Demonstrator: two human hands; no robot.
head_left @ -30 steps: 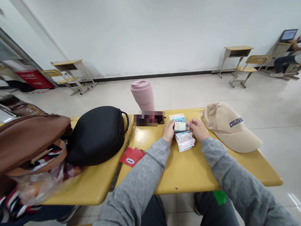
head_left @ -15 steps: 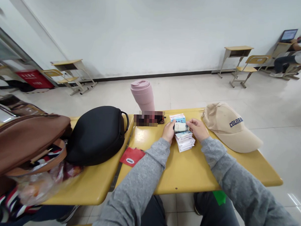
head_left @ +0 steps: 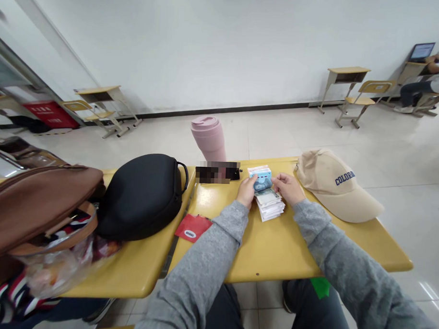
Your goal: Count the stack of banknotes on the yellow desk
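Over the yellow desk, my left hand (head_left: 246,190) is closed round the left side of a wad of banknotes (head_left: 263,182), with a blue printed face uppermost. At its right edge, my right hand (head_left: 289,187) pinches with thumb and fingertips; whether it grips one note or several I cannot tell. Just below the wad, towards me, a thick pile of white-edged paper notes (head_left: 270,209) rests on the desk, a greyish-green note on top. The palm side of both hands is hidden.
A pink tumbler (head_left: 209,137) stands behind a dark, partly pixelated flat object (head_left: 235,172). To the right lies a beige cap (head_left: 334,185). Leftward are a red packet (head_left: 193,228), a black round case (head_left: 142,198) and a brown bag (head_left: 42,192). A seated person is far right.
The pale note that faced up between my hands has gone from there, and a blue face now shows. The top of the lower pile looks greyer. Both hands have barely moved.
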